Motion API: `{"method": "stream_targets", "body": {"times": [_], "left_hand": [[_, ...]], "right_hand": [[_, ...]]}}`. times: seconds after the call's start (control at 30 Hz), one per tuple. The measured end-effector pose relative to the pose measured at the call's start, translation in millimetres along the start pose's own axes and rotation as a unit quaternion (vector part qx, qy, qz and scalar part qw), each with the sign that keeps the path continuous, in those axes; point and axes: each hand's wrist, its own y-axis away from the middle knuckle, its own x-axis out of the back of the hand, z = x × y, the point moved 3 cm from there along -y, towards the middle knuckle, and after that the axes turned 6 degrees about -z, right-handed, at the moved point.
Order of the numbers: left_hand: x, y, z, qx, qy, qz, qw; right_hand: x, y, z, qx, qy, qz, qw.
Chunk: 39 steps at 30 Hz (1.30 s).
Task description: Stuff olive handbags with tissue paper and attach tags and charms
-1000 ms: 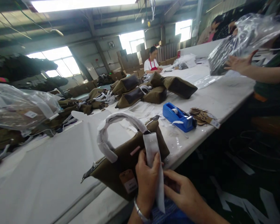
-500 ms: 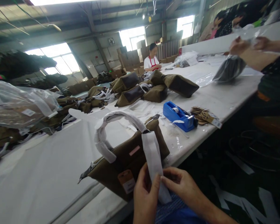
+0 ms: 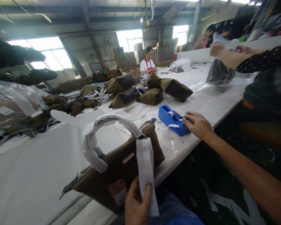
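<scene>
The bag (image 3: 91, 184) stands tilted at the near edge of the surface (image 3: 37, 175), its wrapped handle (image 3: 117, 118) arched above it and a tag (image 3: 118, 192) on its front. From the handle's right end a white strip (image 3: 144, 162) hangs down the bag's front. The left hand (image 3: 137, 200), before the bag, has its grip closed on the strip's lower part, thumb on top. The right hand (image 3: 199, 125) is right of the bag, fingertips at the end of the blue dispenser (image 3: 164, 114); whether its grip pinches any tape, one cannot tell. More bags (image 3: 127, 96) lie piled beyond the bag. Far to its right, a co-worker's hands (image 3: 217, 50) hold clear plastic (image 3: 219, 73) with something dark inside.
</scene>
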Motion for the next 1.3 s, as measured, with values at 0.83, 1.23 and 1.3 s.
{"method": "stream_targets", "body": {"times": [0.83, 1.23, 1.3], "left_hand": [[3.5, -8.1, -20.2, -0.005, 0.016, -0.011, 1.000], [3.7, -8.0, -13.8, -0.015, 0.013, -0.019, 1.000], [2.1, -7.0, -12.4, -0.010, 0.022, -0.018, 1.000]], "right_hand": [[-17.3, 30.8, 52.0, -0.206, -0.282, -0.002, 0.937], [-48.7, 74.9, 35.1, -0.204, -0.284, 0.066, 0.935], [-42.8, 96.2, 7.9, -0.179, -0.288, 0.012, 0.941]]}}
